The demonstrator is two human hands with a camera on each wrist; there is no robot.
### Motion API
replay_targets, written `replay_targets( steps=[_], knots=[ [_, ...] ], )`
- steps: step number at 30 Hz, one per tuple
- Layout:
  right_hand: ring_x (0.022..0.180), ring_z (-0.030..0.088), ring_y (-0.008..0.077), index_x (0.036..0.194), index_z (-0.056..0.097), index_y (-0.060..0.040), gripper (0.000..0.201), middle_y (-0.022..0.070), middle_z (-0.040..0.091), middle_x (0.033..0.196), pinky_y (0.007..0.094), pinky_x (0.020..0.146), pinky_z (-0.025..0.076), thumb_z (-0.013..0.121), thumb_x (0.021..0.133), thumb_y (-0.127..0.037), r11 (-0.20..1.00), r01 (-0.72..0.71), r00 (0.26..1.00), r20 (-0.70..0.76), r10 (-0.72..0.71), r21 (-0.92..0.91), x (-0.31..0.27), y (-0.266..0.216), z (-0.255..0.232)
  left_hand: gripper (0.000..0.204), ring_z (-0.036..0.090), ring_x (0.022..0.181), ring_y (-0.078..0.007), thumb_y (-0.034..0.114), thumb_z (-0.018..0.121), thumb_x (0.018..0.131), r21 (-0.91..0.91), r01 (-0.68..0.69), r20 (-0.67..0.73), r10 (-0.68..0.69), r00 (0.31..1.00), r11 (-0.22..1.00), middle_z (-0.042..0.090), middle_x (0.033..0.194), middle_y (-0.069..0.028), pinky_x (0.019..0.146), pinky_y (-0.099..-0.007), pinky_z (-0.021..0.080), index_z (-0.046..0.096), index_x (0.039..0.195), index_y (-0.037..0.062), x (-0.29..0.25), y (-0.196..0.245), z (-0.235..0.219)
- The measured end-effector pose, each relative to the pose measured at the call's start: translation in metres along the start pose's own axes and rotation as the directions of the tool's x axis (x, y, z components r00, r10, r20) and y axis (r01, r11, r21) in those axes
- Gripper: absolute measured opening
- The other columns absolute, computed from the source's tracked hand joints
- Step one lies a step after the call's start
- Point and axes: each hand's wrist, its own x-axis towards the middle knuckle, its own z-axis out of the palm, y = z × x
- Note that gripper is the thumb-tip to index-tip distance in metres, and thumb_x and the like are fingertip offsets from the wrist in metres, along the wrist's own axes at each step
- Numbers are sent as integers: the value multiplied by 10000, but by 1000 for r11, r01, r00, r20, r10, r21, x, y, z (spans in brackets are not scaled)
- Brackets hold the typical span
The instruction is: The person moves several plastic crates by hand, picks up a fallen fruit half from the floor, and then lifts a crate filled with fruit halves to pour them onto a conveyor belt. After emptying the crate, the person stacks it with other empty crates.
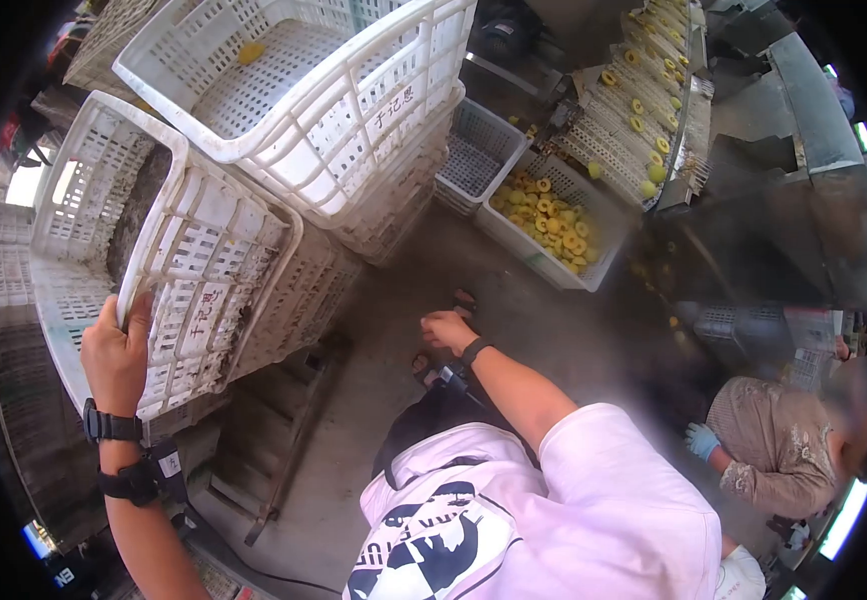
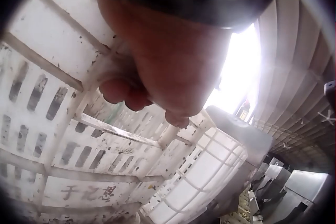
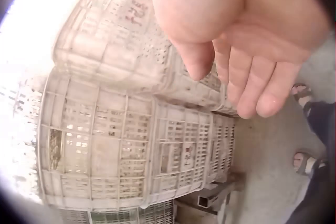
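Note:
A white plastic crate (image 1: 209, 270) with red characters tops a stack at the left. My left hand (image 1: 114, 360) grips its near rim, fingers curled over the edge; in the left wrist view the fingertips of that hand (image 2: 163, 61) show at the rim of the crate (image 2: 79, 155). My right hand (image 1: 447, 331) hangs in front of my body, holding nothing. In the right wrist view the right hand (image 3: 252, 40) has relaxed, slightly bent fingers, apart from the stacked crates (image 3: 100, 140) behind it.
A taller stack with a white crate (image 1: 354, 120) stands behind. A bin of yellow-green cut fruit (image 1: 554, 225) sits below a conveyor (image 1: 614, 120) carrying fruit pieces. A metal frame (image 1: 289, 450) lies low at the left. Another person (image 1: 774, 440) with a blue glove is at the right.

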Motion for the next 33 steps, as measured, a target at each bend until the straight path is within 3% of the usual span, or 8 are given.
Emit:
replay_targets(
  steps=[1, 5, 7, 11, 14, 17, 25, 33],
  knots=[
    [795, 557, 172, 1074, 570, -1, 325, 81, 589, 888, 317, 664, 464, 557, 843, -229, 1000, 16, 998, -65, -15, 16, -9, 8, -16, 342, 521, 479, -297, 328, 539, 885, -1, -6, -19, 6, 1000, 1000, 534, 553, -156, 477, -361, 389, 566, 794, -1, 0, 0, 1],
    [626, 542, 153, 957, 618, 10, 254, 55, 583, 723, 286, 520, 423, 572, 799, -183, 999, 45, 943, -329, -52, -29, -40, 59, -85, 364, 516, 491, -301, 348, 537, 882, -7, -12, -40, 12, 999, 1000, 531, 563, -167, 486, -364, 389, 560, 790, -3, -3, 3, 0],
    [836, 592, 206, 1097, 563, 13, 341, 103, 616, 941, 331, 681, 478, 547, 840, -211, 992, -61, 930, -368, 15, -114, -55, 89, -122, 380, 506, 495, -302, 363, 534, 881, -6, -4, -44, 4, 999, 1000, 523, 562, -170, 493, -370, 386, 555, 780, -3, -3, 3, -1],
    [827, 600, 203, 1077, 576, 1, 325, 93, 620, 924, 327, 658, 476, 547, 831, -209, 992, -123, 857, -503, 113, 14, -98, 119, -148, 398, 498, 492, -314, 378, 529, 880, -34, -17, -46, 16, 999, 999, 515, 554, -171, 490, -374, 382, 550, 768, -4, -3, 1, -2],
    [836, 604, 203, 1090, 574, -11, 332, 96, 621, 935, 325, 668, 477, 545, 829, -214, 994, -59, 836, -540, 100, 93, -115, 120, -150, 423, 505, 511, -346, 399, 517, 880, -5, -25, -25, 25, 999, 1000, 512, 556, -180, 494, -389, 381, 548, 760, -5, -2, 3, -4],
    [848, 605, 206, 1117, 563, -19, 357, 107, 621, 961, 324, 697, 478, 546, 832, -232, 998, -36, 858, -510, 60, 57, -119, 111, -151, 459, 532, 579, -394, 430, 497, 877, 77, -49, 24, 47, 999, 996, 527, 580, -205, 510, -430, 382, 539, 738, -6, -1, 1, -7],
    [854, 605, 198, 1106, 564, 5, 363, 106, 624, 955, 310, 704, 478, 559, 824, -222, 997, 38, 880, -475, -3, 64, -113, 87, -136, 459, 522, 538, -395, 429, 521, 868, 54, -22, 50, 19, 999, 998, 509, 535, -195, 481, -430, 376, 536, 692, 4, -1, 2, -9],
    [660, 557, 135, 1056, 587, 23, 312, 70, 608, 810, 247, 533, 435, 560, 811, -167, 1000, 21, 878, -478, -20, -4, -110, 96, -138, 414, 531, 560, -407, 393, 542, 864, 56, -50, -2, 50, 999, 997, 520, 552, -205, 491, -433, 386, 539, 714, 7, -2, 5, -11]
  ],
)
